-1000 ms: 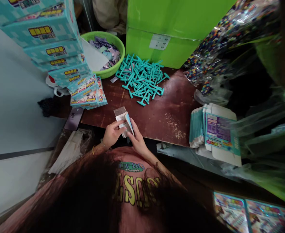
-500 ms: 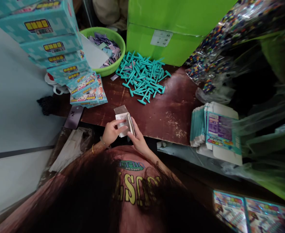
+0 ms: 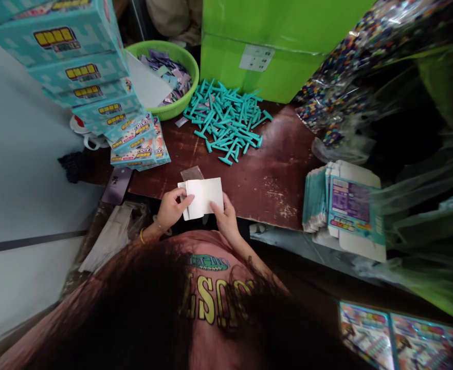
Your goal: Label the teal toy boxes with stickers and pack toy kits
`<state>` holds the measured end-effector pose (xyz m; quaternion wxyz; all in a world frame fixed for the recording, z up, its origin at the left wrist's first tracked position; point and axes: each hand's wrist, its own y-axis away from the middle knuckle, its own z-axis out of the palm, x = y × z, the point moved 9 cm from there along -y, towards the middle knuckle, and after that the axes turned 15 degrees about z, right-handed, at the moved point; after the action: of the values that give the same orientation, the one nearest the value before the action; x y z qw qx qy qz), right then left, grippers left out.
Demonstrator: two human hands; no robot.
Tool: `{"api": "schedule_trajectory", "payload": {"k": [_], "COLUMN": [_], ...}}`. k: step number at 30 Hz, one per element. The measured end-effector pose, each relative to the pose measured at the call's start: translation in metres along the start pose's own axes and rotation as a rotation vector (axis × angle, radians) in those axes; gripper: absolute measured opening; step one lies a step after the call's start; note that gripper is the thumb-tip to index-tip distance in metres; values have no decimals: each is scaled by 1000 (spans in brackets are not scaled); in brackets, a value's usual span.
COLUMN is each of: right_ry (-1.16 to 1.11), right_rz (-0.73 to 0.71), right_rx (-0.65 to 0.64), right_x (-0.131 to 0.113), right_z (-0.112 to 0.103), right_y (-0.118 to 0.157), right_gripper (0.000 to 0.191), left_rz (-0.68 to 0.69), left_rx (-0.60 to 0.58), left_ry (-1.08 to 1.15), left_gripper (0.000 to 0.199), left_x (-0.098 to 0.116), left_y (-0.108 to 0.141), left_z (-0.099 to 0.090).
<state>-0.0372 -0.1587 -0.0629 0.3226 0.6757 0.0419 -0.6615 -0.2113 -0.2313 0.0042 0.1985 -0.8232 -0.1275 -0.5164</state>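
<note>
A small white booklet lies spread between my hands at the table's front edge, its visible pages blank. My left hand pinches its left side, thumb on top. On the right side, my right hand grips the cover or page with the thumb over it and fingers behind. Just behind the booklet, a clear plastic piece rests on the brown table. Farther back is a pile of teal T-shaped plastic pieces.
Stacked teal boxes rise at the left beside a green basket of small packets. A big green carton stands at the back. Flat folded boxes sit right, below bags of colourful bits. A phone lies front left.
The booklet was nearly folded up in my hands and is now opened out flat. My right hand has moved slightly right with its right side; my left hand has shifted a little left.
</note>
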Motion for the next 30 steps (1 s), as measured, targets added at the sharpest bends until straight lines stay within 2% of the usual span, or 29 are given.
{"api": "schedule_trajectory", "payload": {"k": [2,3,6,8,17,21,24,30], "right_ry": [31,56,126,121,-69,-209,-273,-224], "right_rz": [-61,-84,-97,-71,3,148,225,193], "right_rx": [53,62,14,-31,-97,-139,-182,-138], "right_x": [-6,-9,-11,-10,-9,8,14,1], "right_z": [-5,-5,2,7,11,12,15,12], "right_y": [1,2,4,6,6,2,2,5], "right_gripper": [75,72,39,30,44,60,54,40], "left_rz": [-4,-3,0,-1,-3,12,20,-28], "left_rx": [6,10,25,40,87,74,57,47], "left_ry": [-1,3,28,43,40,2,1,171], "left_gripper": [34,35,36,38,37,31,31,31], "left_x": [1,2,3,3,-1,3,5,-2], "left_y": [0,0,0,0,0,0,0,1], "left_z": [-4,-5,-6,-6,-9,-12,-16,-23]}}
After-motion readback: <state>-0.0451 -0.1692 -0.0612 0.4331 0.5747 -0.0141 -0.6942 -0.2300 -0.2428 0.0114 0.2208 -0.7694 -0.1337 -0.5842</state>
